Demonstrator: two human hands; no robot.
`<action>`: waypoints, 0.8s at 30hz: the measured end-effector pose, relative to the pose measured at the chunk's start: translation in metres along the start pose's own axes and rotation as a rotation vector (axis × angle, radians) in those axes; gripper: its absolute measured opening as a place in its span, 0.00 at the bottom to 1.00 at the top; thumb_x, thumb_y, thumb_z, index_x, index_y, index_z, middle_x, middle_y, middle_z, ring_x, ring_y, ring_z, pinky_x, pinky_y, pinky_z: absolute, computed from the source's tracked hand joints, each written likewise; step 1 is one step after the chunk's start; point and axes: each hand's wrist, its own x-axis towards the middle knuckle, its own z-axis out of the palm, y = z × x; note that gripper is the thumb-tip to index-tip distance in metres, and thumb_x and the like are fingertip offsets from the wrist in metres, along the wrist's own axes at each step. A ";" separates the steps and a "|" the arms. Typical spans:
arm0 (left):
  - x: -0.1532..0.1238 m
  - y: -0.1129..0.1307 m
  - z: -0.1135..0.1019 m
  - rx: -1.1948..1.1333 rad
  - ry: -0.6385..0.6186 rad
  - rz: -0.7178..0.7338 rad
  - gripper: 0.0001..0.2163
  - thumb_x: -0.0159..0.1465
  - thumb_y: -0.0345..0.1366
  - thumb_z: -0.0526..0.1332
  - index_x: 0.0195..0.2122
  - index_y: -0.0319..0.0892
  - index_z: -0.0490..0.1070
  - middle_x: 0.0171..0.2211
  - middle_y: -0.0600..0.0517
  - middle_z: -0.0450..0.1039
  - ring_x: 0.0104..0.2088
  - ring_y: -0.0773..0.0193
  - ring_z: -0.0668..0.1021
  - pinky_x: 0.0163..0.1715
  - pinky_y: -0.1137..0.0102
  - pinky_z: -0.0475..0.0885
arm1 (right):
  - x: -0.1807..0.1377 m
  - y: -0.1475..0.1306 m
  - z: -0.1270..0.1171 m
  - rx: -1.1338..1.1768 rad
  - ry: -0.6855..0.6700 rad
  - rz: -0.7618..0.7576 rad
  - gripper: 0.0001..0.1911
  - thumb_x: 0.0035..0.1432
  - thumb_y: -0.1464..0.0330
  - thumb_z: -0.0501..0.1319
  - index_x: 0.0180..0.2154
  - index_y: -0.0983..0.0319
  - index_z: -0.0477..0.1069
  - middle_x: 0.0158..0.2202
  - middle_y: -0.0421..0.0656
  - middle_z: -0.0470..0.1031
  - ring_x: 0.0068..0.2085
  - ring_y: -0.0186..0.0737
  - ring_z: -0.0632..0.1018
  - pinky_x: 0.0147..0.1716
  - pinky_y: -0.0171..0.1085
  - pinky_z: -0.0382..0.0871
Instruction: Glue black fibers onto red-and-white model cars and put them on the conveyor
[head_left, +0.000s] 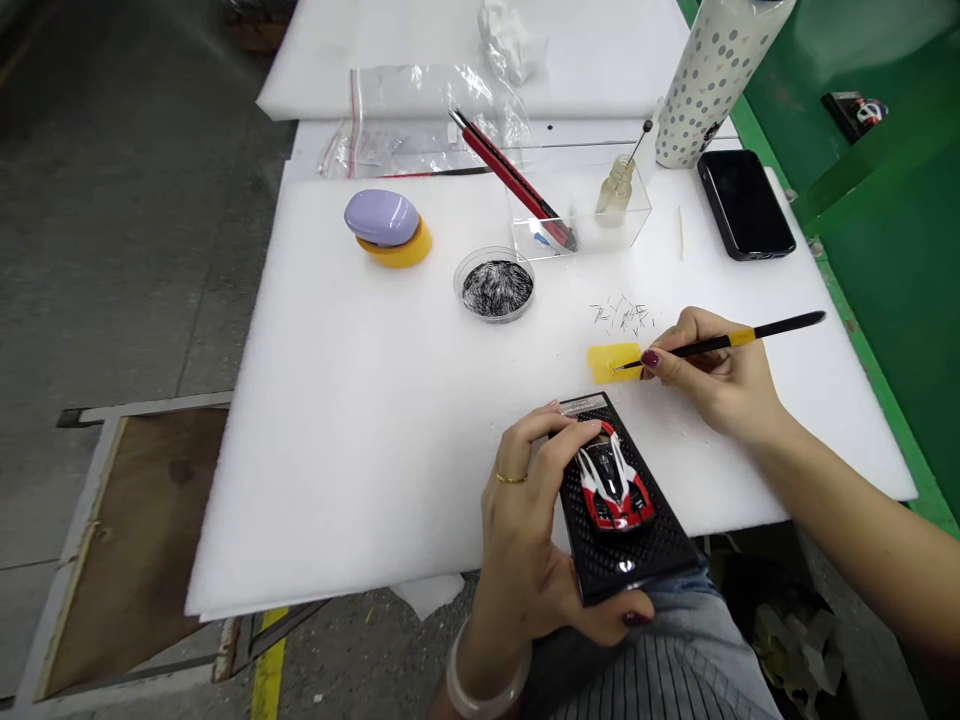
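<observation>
The left hand (536,520) grips a black display base (626,520) at the near edge of the white foam sheet (360,400); fingers curl over its left side, thumb under the near end. A red-and-white model car (613,485) sits on the base. Beyond the base, the right hand (712,375) pinches a thin black tool (739,338) between thumb and fingertips, its tip touching a yellow pad (611,360). Small black pins (622,315) lie scattered just past the pad. Farther from the base stand a round dish of black pins (495,285), a clear box (581,205), and a black phone (744,203).
</observation>
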 end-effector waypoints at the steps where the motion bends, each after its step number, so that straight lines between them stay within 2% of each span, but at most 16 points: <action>1: 0.000 0.000 0.000 -0.003 -0.003 -0.002 0.40 0.60 0.73 0.54 0.59 0.45 0.70 0.53 0.43 0.71 0.57 0.47 0.75 0.58 0.53 0.73 | 0.000 0.000 0.000 -0.004 -0.002 -0.006 0.18 0.49 0.56 0.77 0.27 0.58 0.74 0.26 0.41 0.79 0.27 0.37 0.77 0.22 0.36 0.66; 7: 0.001 0.000 -0.001 0.003 -0.014 0.008 0.40 0.60 0.72 0.54 0.59 0.44 0.70 0.53 0.43 0.71 0.56 0.47 0.75 0.57 0.54 0.74 | 0.000 0.001 0.000 -0.038 0.005 -0.024 0.19 0.50 0.54 0.76 0.27 0.58 0.73 0.25 0.41 0.78 0.24 0.35 0.74 0.20 0.36 0.61; 11: 0.000 0.006 -0.001 -0.009 -0.007 -0.058 0.42 0.59 0.73 0.55 0.61 0.44 0.67 0.55 0.42 0.71 0.59 0.43 0.74 0.60 0.49 0.71 | -0.015 -0.010 0.006 0.110 0.067 -0.062 0.17 0.54 0.58 0.75 0.27 0.58 0.71 0.24 0.39 0.75 0.24 0.35 0.73 0.20 0.36 0.62; 16: 0.000 0.013 0.000 -0.049 0.003 -0.126 0.43 0.56 0.76 0.55 0.59 0.45 0.66 0.55 0.42 0.72 0.60 0.43 0.74 0.61 0.47 0.71 | -0.048 -0.026 0.031 0.329 0.183 -0.174 0.10 0.61 0.67 0.70 0.31 0.56 0.70 0.23 0.38 0.71 0.24 0.35 0.71 0.19 0.37 0.63; 20: 0.001 0.006 0.000 -0.051 0.018 -0.096 0.44 0.56 0.77 0.54 0.59 0.45 0.66 0.54 0.42 0.73 0.59 0.43 0.75 0.60 0.47 0.72 | -0.064 -0.027 0.054 0.392 0.257 -0.170 0.09 0.63 0.65 0.68 0.32 0.55 0.70 0.21 0.38 0.67 0.22 0.37 0.69 0.20 0.39 0.64; 24: 0.000 -0.004 0.001 -0.043 0.016 -0.015 0.42 0.57 0.75 0.54 0.60 0.46 0.65 0.54 0.43 0.73 0.57 0.46 0.76 0.60 0.50 0.73 | -0.069 -0.024 0.064 0.411 0.264 -0.174 0.05 0.64 0.66 0.66 0.34 0.54 0.72 0.22 0.39 0.69 0.22 0.38 0.68 0.21 0.40 0.61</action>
